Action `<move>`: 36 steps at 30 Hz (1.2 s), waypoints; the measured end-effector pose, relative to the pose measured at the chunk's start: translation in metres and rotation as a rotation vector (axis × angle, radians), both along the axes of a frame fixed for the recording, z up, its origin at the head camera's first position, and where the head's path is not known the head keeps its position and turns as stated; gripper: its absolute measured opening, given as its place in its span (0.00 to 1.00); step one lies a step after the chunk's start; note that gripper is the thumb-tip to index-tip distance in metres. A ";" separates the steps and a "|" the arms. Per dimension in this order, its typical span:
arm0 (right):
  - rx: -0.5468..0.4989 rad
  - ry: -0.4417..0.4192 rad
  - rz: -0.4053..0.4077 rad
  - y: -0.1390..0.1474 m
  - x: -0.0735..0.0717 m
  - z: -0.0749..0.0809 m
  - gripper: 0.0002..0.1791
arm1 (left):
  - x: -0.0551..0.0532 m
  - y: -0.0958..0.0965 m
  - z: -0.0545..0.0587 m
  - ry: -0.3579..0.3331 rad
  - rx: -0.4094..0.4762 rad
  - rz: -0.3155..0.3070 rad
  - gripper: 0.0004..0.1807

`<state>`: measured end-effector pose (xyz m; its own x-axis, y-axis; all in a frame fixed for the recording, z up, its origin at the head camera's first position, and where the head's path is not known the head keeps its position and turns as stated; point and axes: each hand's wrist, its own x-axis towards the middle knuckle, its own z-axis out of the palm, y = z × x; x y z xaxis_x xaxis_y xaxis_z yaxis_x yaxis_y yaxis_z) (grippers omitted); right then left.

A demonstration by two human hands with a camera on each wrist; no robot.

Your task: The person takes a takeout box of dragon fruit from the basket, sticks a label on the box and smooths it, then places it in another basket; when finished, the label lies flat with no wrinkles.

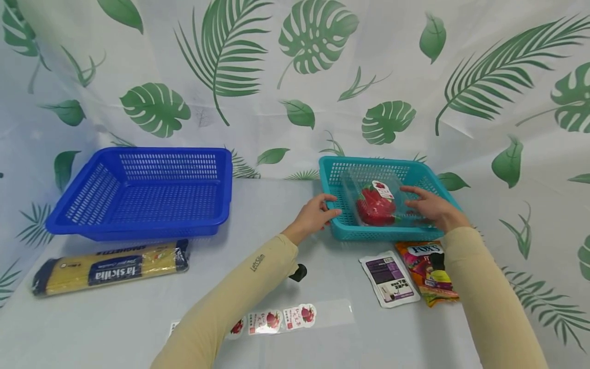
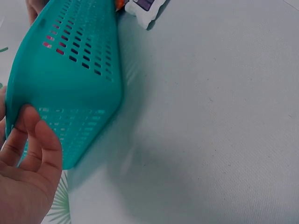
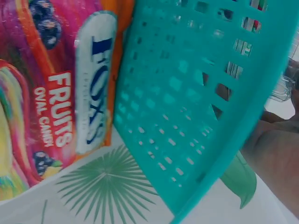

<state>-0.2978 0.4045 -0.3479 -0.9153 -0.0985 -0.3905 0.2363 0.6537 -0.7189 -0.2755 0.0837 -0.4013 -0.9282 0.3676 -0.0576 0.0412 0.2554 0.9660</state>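
A teal basket (image 1: 387,234) stands at the right, holding a clear plastic box (image 1: 357,179) with red contents and a pomegranate sticker (image 1: 382,189) on its lid. My left hand (image 1: 313,218) grips the basket's left rim; in the left wrist view its curled fingers (image 2: 44,140) are against the outside below the rim. Over the basket's right side reaches my right hand (image 1: 430,207), fingers spread and slightly bent at the box's right edge. Whether they touch the box is unclear. In the right wrist view, the basket wall hides most of that hand.
A blue basket (image 1: 161,229) stands at the left, with a spaghetti pack (image 1: 112,267) in front. Before the teal basket lie a white-and-purple packet (image 1: 390,279) and a Fox's candy bag (image 1: 426,271). A sticker strip (image 1: 281,320) and a small black object (image 1: 298,272) are near my left forearm.
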 end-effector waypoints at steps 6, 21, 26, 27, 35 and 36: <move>0.003 0.006 -0.007 0.001 -0.001 0.002 0.31 | 0.001 0.001 -0.001 -0.010 0.005 0.008 0.23; 0.021 -0.009 0.024 -0.001 0.001 -0.009 0.31 | 0.001 0.001 -0.001 -0.009 0.011 0.027 0.22; 0.017 -0.008 0.006 -0.001 0.000 -0.012 0.31 | 0.002 0.001 -0.001 -0.007 0.008 0.027 0.24; 0.021 -0.007 0.005 -0.001 0.001 -0.013 0.31 | 0.002 0.001 0.000 -0.007 0.009 0.027 0.24; 0.029 0.015 0.014 0.000 0.001 -0.015 0.31 | 0.003 0.001 0.002 0.002 -0.004 0.027 0.24; 0.031 0.018 0.013 0.000 0.001 -0.015 0.31 | 0.004 0.001 0.002 0.002 -0.003 0.028 0.24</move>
